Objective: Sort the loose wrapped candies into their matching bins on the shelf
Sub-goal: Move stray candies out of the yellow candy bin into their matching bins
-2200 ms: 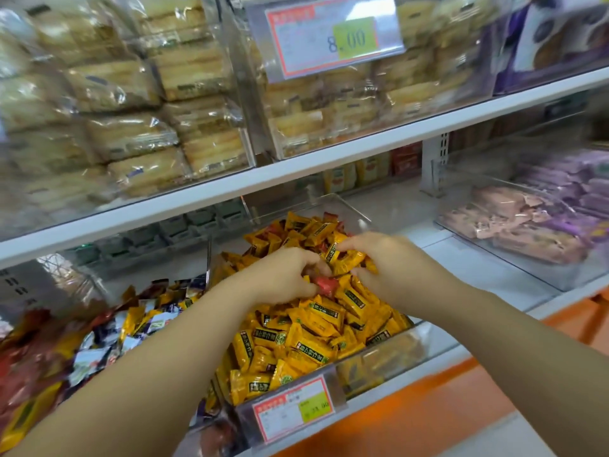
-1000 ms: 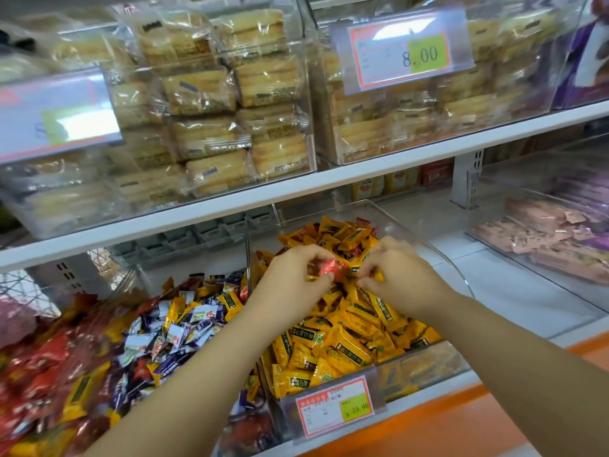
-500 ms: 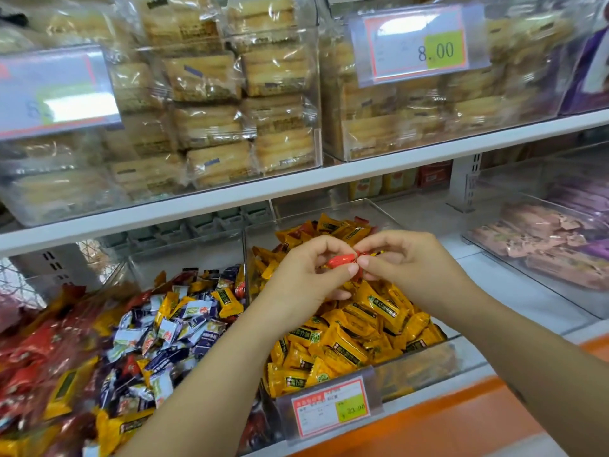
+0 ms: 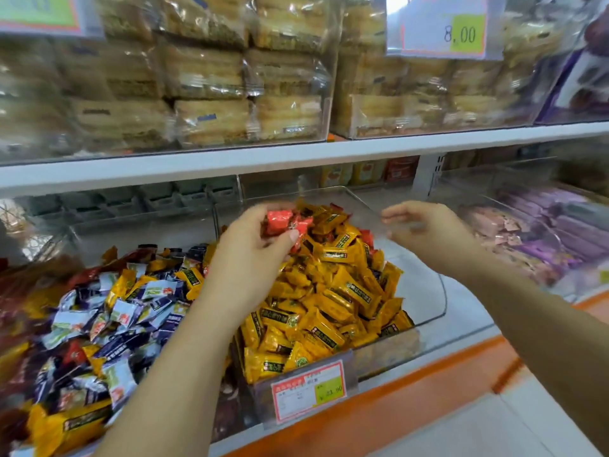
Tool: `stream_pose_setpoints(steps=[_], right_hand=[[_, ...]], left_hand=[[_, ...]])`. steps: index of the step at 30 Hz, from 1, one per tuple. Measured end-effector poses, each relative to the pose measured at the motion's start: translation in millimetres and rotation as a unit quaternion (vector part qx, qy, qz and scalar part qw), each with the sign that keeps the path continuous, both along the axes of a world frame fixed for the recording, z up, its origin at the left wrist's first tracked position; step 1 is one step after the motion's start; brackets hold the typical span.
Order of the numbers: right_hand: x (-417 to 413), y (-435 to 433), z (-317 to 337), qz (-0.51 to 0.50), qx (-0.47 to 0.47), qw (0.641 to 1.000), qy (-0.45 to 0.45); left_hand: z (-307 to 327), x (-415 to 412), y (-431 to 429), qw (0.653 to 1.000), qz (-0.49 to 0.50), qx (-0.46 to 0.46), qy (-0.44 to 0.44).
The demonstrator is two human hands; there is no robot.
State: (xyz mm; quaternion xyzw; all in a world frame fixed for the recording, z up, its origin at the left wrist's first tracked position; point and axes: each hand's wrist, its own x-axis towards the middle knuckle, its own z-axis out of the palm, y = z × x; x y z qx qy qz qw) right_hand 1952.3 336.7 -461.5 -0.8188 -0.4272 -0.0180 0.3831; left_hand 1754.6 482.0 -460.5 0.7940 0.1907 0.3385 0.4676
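From the head camera, the left hand (image 4: 250,255) pinches a few red wrapped candies (image 4: 286,223) above the clear bin (image 4: 428,291) of yellow candies (image 4: 333,291), while the right hand (image 4: 428,232) hovers empty and loose-fingered; the candies look light and slick-wrapped, best gripped across the firm middle.

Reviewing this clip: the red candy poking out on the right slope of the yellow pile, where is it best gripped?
Probably pinch the exposed end of the red candy, coming from above and the right, where the empty right hand is near; yellow candies bury its other sides.
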Motion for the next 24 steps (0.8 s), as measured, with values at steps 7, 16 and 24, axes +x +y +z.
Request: stream_pose_setpoints(steps=[7, 16, 24], right_hand=[[18.2, 51.3, 3.7, 0.061, -0.333, 0.923, -0.182], [23.1, 64.8, 5.3, 0.067, -0.368, 0.897, -0.235], [21.8, 35.8, 12.4, 0.061, -0.246, 0.951, -0.179]], left_hand=[[-0.9, -12.3, 3.7, 0.999, -0.016, 0.025, 0.018], [-5.6, -12.7, 9.5, 0.999, -0.021, 0.026, 0.013], [-0.6, -14.4, 5.0, 0.999, -0.019, 0.039, 0.022]])
